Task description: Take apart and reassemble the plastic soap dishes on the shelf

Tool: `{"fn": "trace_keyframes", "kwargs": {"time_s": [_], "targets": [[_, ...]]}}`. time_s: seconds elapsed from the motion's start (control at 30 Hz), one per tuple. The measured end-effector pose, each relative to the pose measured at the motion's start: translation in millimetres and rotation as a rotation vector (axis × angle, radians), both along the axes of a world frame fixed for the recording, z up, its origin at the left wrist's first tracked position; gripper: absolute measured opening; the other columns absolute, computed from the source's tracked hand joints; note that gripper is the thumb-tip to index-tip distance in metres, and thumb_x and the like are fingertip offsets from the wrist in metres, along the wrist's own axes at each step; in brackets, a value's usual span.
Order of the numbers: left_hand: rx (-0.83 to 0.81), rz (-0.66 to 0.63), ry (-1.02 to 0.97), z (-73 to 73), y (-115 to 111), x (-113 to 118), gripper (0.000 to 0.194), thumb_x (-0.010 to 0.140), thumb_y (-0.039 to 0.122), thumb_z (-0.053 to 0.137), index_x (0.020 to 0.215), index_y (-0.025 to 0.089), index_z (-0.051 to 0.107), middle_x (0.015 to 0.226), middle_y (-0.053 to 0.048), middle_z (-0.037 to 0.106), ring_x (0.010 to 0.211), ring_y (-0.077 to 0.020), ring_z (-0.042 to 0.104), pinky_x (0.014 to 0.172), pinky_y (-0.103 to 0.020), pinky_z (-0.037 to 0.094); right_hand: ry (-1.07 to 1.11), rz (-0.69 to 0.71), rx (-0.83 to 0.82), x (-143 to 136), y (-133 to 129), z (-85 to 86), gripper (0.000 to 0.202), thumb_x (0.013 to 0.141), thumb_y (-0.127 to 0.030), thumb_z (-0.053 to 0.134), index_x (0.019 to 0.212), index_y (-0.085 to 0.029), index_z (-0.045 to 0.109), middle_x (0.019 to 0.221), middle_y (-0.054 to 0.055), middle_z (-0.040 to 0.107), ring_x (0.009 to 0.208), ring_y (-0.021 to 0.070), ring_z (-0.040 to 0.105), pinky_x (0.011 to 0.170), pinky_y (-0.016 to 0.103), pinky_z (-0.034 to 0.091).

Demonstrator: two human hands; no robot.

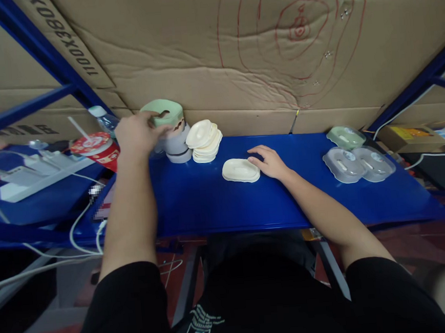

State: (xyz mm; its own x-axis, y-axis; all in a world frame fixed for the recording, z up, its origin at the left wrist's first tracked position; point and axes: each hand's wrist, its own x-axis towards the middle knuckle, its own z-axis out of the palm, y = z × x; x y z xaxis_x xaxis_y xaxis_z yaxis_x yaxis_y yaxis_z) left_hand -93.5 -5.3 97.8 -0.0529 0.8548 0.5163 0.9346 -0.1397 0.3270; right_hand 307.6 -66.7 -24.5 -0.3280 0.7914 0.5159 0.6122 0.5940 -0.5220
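My left hand (139, 134) reaches to the back left of the blue table, its fingers and thumb closed around the near edge of a pale green oval plastic dish (169, 106). That dish tops a tall stack, with grey pieces (178, 147) lower down. Beside it leans an uneven pile of cream plastic dishes (205, 139). A single cream dish (241, 170) lies flat at the middle of the table. My right hand (269, 161) rests at its right end, fingers stretched out and thumb touching the rim.
Clear-covered grey cases (357, 163) and a green one (346, 137) sit at the right. On the left are a red cup with straw (98, 148), a bottle (103, 117), a power strip (46, 178) and white cables. Cardboard (197, 45) walls the back; blue posts flank it.
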Motion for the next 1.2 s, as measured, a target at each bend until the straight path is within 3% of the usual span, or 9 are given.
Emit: {"fn": "trace_keyframes", "kwargs": {"time_s": [0.13, 0.33, 0.5, 0.57, 0.67, 0.87, 1.03, 1.1, 1.2], "targets": [[0.016, 0.147, 0.040, -1.9, -5.0, 9.2, 0.062, 0.087, 0.050, 0.082, 0.140, 0.019, 0.074, 0.117, -0.014, 0.080, 0.104, -0.0302, 0.067, 0.100, -0.046, 0.051, -0.001, 0.007, -0.010, 1.9, 0.5, 0.6, 0.063, 0.102, -0.077, 0.048, 0.124, -0.025, 0.077, 0.126, 0.012, 0.079, 0.122, 0.0318, 0.071, 0.111, 0.054, 0.053], [0.153, 0.052, -0.084, -19.5, -19.8, 40.9, 0.053, 0.095, 0.049, 0.072, 0.138, 0.018, 0.073, 0.100, -0.008, 0.080, 0.097, -0.0244, 0.071, 0.095, -0.036, 0.051, -0.169, 0.132, -0.077, 1.6, -1.1, 2.4, 0.075, 0.083, -0.074, 0.079, 0.141, -0.027, 0.070, 0.142, 0.013, 0.072, 0.132, 0.0366, 0.066, 0.115, 0.058, 0.049], [0.050, -0.450, 0.032, -72.3, -45.4, 100.0, 0.045, 0.100, 0.054, 0.062, 0.126, 0.020, 0.077, 0.093, -0.008, 0.078, 0.093, -0.0255, 0.075, 0.087, -0.036, 0.055, -0.385, 0.163, -0.112, -1.0, -4.2, 3.3, 0.088, 0.067, -0.064, 0.095, 0.142, -0.024, 0.070, 0.144, 0.017, 0.070, 0.134, 0.0417, 0.065, 0.117, 0.063, 0.045], [-0.003, -0.693, 0.140, -93.4, -52.6, 118.2, 0.048, 0.098, 0.056, 0.066, 0.129, 0.021, 0.076, 0.112, -0.011, 0.078, 0.102, -0.0265, 0.075, 0.086, -0.036, 0.058, -0.383, 0.134, -0.099, 0.8, -4.3, 4.3, 0.081, 0.071, -0.057, 0.093, 0.140, -0.022, 0.071, 0.147, 0.017, 0.068, 0.134, 0.0409, 0.065, 0.116, 0.062, 0.047], [-0.041, -0.844, 0.207, -111.2, -54.9, 130.3, 0.063, 0.090, 0.060, 0.077, 0.141, 0.023, 0.070, 0.145, -0.017, 0.066, 0.117, -0.0311, 0.072, 0.090, -0.041, 0.061, -0.285, 0.126, -0.043, 6.0, -3.3, 6.4, 0.068, 0.077, -0.050, 0.087, 0.137, -0.023, 0.072, 0.149, 0.015, 0.066, 0.137, 0.0379, 0.064, 0.116, 0.059, 0.050], [-0.124, -0.931, -0.077, -108.1, -43.9, 120.4, 0.059, 0.092, 0.060, 0.077, 0.138, 0.023, 0.071, 0.151, -0.016, 0.063, 0.130, -0.0323, 0.067, 0.104, -0.048, 0.058, -0.041, 0.205, 0.072, 11.1, -1.9, 10.0, 0.057, 0.094, -0.068, 0.063, 0.131, -0.026, 0.070, 0.137, 0.013, 0.073, 0.127, 0.0328, 0.070, 0.109, 0.058, 0.056], [-0.224, -1.025, -0.373, -105.3, -43.1, 118.2, 0.051, 0.094, 0.060, 0.074, 0.126, 0.020, 0.074, 0.152, -0.019, 0.062, 0.089, -0.0187, 0.073, 0.070, -0.032, 0.059, 0.061, 0.161, 0.213, 8.7, -5.6, 13.6, 0.071, 0.093, -0.082, 0.055, 0.137, -0.027, 0.066, 0.136, 0.015, 0.072, 0.127, 0.0343, 0.069, 0.109, 0.058, 0.056], [-0.174, -1.006, -0.409, -103.4, -43.7, 118.0, 0.052, 0.088, 0.059, 0.081, 0.119, 0.019, 0.073, 0.148, -0.019, 0.065, 0.079, -0.0147, 0.069, 0.063, -0.028, 0.057, 0.084, 0.120, 0.265, 8.1, -6.6, 14.2, 0.074, 0.094, -0.081, 0.056, 0.145, -0.028, 0.061, 0.142, 0.016, 0.069, 0.134, 0.0356, 0.065, 0.113, 0.060, 0.054], [0.085, -0.823, -0.384, -97.2, -40.1, 111.5, 0.050, 0.080, 0.055, 0.088, 0.112, 0.020, 0.072, 0.147, -0.016, 0.065, 0.107, -0.0250, 0.072, 0.076, -0.034, 0.062, 0.107, 0.027, 0.264, 7.6, -5.7, 11.7, 0.083, 0.095, -0.079, 0.056, 0.160, -0.029, 0.045, 0.155, 0.017, 0.058, 0.141, 0.0368, 0.059, 0.117, 0.061, 0.052]]}}
